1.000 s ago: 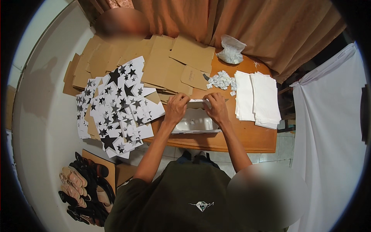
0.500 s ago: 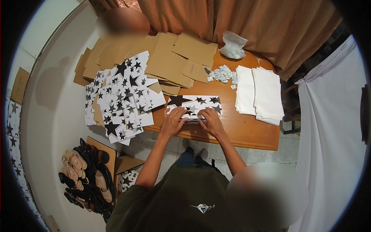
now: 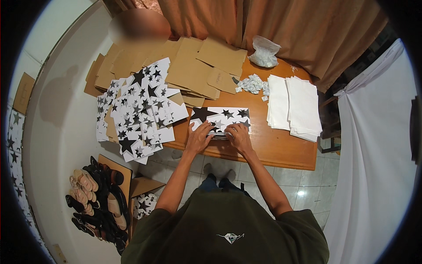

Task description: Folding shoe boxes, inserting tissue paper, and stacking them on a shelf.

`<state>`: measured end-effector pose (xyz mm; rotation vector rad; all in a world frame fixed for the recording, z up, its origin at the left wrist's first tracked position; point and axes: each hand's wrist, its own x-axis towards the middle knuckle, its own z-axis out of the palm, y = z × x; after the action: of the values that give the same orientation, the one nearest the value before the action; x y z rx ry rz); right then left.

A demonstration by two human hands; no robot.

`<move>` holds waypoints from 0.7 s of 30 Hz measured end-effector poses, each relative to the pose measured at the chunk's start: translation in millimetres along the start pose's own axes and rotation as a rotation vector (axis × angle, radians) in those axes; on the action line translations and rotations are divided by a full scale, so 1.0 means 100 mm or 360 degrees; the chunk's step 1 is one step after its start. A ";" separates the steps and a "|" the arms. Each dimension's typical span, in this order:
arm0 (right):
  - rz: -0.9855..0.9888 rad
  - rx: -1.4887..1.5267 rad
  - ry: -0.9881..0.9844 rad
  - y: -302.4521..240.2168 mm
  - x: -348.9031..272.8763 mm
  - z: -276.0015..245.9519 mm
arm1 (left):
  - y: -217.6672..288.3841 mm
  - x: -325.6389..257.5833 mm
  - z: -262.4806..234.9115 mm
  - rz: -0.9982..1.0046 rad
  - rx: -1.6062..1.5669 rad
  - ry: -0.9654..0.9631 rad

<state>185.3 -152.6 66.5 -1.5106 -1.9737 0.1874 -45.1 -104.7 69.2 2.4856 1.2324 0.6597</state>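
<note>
A white shoebox-like carton with black and grey stars (image 3: 227,113) lies on the wooden table near its front edge, its lid side up. My left hand (image 3: 199,138) grips its near left part, fingers bent over the top and thumb at the near side. On the near right part, my right hand (image 3: 239,137) holds it the same way, fingers curled on top. The two thumbs point toward each other along the front edge. What lies inside the carton is hidden.
Left of the carton lies a heap of flat star-printed cardboard (image 3: 145,108), with brown cardboard sheets (image 3: 189,66) behind. White paper sheets (image 3: 303,105) are stacked at the right. Small sachets (image 3: 251,83) and a plastic bag (image 3: 264,53) lie behind. Shoes (image 3: 101,198) stand low left.
My hands stay on the carton, and it has barely shifted. The blurred patch at the lower right has gone, so my right sleeve shows.
</note>
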 end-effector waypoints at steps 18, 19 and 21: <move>-0.0036 -0.0174 -0.0083 0.03 -0.20 0.18 | -0.08 -0.09 0.19 0.0077 -0.0099 0.0014; -0.0035 -0.0171 -0.0088 0.00 -0.19 0.17 | -0.08 -0.10 0.18 0.0055 -0.0112 0.0002; -0.0009 -0.0070 -0.0054 -0.05 -0.19 0.14 | -0.06 -0.10 0.19 0.0017 -0.0167 0.0003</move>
<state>175.6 -168.1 50.0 -1.5388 -2.0208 0.1696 -44.2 -109.9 47.9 2.4079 1.1547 0.7108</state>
